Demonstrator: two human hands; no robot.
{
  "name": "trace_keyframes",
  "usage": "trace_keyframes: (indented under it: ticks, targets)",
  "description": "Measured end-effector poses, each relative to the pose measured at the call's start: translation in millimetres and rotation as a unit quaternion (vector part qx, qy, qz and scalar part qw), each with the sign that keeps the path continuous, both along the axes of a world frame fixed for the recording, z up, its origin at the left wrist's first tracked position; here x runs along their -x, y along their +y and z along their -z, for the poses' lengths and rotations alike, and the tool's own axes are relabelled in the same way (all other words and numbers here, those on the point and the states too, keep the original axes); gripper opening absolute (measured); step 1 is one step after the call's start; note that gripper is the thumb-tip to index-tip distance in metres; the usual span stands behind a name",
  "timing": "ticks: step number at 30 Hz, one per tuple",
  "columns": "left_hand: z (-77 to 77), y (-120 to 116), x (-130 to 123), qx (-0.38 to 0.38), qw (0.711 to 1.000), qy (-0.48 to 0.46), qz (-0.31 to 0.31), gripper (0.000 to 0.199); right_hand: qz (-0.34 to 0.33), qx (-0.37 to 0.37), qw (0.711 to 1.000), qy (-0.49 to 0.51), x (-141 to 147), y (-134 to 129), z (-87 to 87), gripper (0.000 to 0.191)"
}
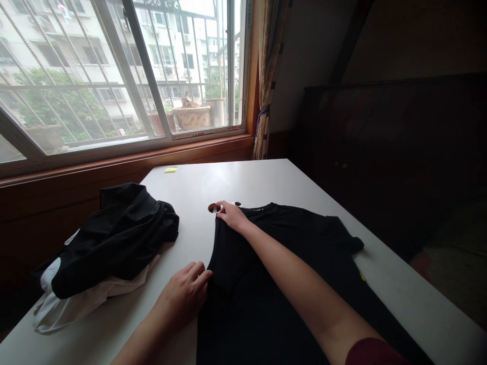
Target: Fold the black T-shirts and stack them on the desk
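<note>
A black T-shirt (285, 294) lies spread on the white table (205, 177), its collar end away from me and a short sleeve sticking out at the far right. My right hand (232, 215) reaches across it and pinches the cloth at the far left corner, beside a round hole in the tabletop. Nearer to me, my left hand (188, 289) is closed on the shirt's left edge, its thumb tucked out of sight. Between the two hands, a flap of the shirt's left side lies folded inward. The shirt's lower end runs out of view.
To the left is a heap of clothes (117, 238), black on top with pale cloth beneath, partly over the table's edge. A yellow note (171, 169) lies near the far edge. Behind stand a barred window (182, 66) and a tied curtain (264, 101); dark furniture (380, 167) stands to the right.
</note>
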State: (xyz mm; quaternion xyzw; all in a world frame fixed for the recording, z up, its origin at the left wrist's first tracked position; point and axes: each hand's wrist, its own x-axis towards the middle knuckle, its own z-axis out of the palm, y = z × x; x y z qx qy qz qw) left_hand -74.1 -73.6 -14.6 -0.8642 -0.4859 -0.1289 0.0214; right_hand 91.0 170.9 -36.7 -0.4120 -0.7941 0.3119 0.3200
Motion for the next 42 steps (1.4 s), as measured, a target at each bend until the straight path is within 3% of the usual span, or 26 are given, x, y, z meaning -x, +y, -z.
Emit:
trace_keyframes:
  ticks: [4, 11, 16, 19, 24, 29, 37, 42]
  targets:
    - [-6.4, -3, -3, -0.035, 0.999, -0.008, -0.001, 0.020, -0.018, -0.032, 0.999, 0.030, -1, 0, 3.0, 0.041]
    - [-3.8, -1, -11, -0.064, 0.992, 0.047, 0.098, 0.055, -0.037, -0.134, 0.990, 0.038, -16, -22, -14.6, 0.030]
    - [2.3, -1, -10, -0.056, 0.990, 0.060, 0.117, 0.052, -0.182, -0.243, 0.950, -0.069, -32, -54, -14.5, 0.024]
    - [5.8, -1, -10, -0.064, 0.990, 0.043, 0.117, 0.044, -0.218, -0.267, 0.932, -0.115, -37, -62, -8.3, 0.026]
    - [6.8, -2, -13, -0.073, 0.990, -0.011, 0.119, 0.032, -0.216, -0.275, 0.919, -0.181, -37, -54, -0.1, 0.041]
    - [-2.3, -6, -17, -0.077, 0.989, -0.053, 0.113, 0.028, -0.201, -0.226, 0.919, -0.253, -33, -41, 4.4, 0.055]
    - [-10.8, -12, -18, -0.068, 0.986, -0.084, 0.126, 0.029, -0.149, -0.177, 0.926, -0.298, -20, -14, 9.1, 0.060]
    - [-11.3, -10, -14, -0.061, 0.985, -0.078, 0.141, 0.029, -0.084, -0.216, 0.930, -0.284, -15, -12, 11.3, 0.055]
